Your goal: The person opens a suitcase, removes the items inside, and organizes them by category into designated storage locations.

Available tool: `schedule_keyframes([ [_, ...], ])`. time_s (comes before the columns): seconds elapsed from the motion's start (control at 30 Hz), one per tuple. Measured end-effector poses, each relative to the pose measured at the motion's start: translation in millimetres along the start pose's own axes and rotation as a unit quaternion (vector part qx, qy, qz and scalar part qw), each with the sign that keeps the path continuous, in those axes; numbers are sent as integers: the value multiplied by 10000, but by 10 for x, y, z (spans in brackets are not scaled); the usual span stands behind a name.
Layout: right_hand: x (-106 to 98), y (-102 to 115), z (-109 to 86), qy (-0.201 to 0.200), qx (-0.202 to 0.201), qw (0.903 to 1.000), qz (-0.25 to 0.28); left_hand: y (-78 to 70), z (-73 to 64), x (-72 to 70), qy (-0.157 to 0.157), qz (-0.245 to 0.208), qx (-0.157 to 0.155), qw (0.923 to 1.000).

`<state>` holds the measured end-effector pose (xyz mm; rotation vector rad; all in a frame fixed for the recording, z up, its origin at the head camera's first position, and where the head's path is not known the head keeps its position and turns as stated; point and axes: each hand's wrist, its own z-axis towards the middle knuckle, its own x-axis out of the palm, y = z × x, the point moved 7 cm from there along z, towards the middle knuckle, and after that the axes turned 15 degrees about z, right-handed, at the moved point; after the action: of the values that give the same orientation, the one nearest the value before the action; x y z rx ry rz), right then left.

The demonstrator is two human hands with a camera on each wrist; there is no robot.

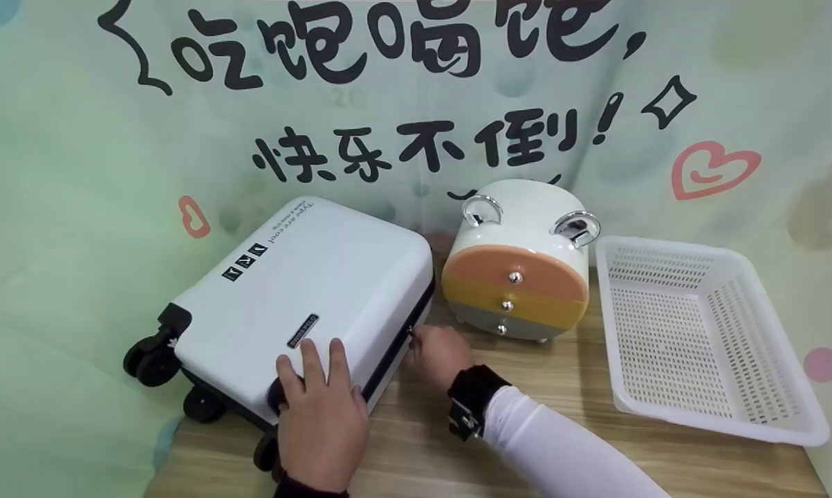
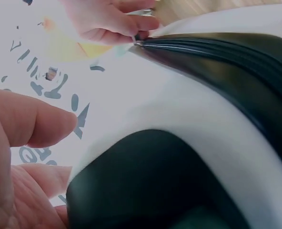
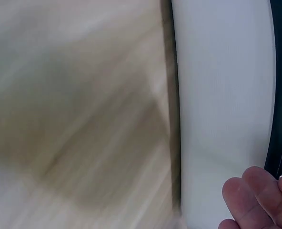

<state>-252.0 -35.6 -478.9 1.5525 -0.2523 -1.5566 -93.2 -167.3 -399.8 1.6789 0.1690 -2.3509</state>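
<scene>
A white hard-shell suitcase (image 1: 346,256) lies flat on the wooden table, its wheels (image 1: 154,361) toward the left and front. Along its side runs a dark zipper band (image 2: 217,50). My right hand (image 1: 445,356) is at that side and pinches the small metal zipper pull (image 2: 139,42) between thumb and fingers. In the right wrist view, its fingertips (image 3: 248,193) show beside the dark band. My left hand (image 1: 324,422) rests on the near corner of the lid with fingers spread and straight, below a small black label plate (image 1: 303,331).
Behind my right hand stands a rounded white drawer box (image 1: 516,259) with orange, yellow and grey fronts, silver knobs and two chrome ear-shaped rings. Further right sits a white plastic basket (image 1: 678,415) with perforated sides. A printed cloth (image 1: 416,104) hangs behind everything.
</scene>
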Motion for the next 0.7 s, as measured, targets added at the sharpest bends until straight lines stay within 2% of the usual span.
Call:
schedule_keyframes([
  [0.1, 22, 29, -21, 25, -31, 9999, 110, -30, 10, -38, -118, -48, 9, 9999],
  [0.2, -7, -11, 11, -46, 134, 9997, 217, -108, 17, -77, -143, -239, 245, 9993],
  [0.27, -37, -63, 46, -76, 273, 9992, 268, -161, 11, -105, 59, -551, 488, 9973],
  [0.37, -73, -146, 90, -91, 419, 9988, 217, -162, -10, -176, 568, -1204, 779, 9880],
  [0.47, -94, -198, 114, -70, 482, 9986, 194, 0, -7, -261, 934, -1513, 778, 9810],
  [0.57, -91, -199, 126, -18, 438, 9987, 259, 260, 49, -283, 1007, -1158, 693, 9857],
  [0.7, -68, -172, 133, 41, 406, 9988, 269, 552, 127, -168, 1286, -783, 727, 9859],
])
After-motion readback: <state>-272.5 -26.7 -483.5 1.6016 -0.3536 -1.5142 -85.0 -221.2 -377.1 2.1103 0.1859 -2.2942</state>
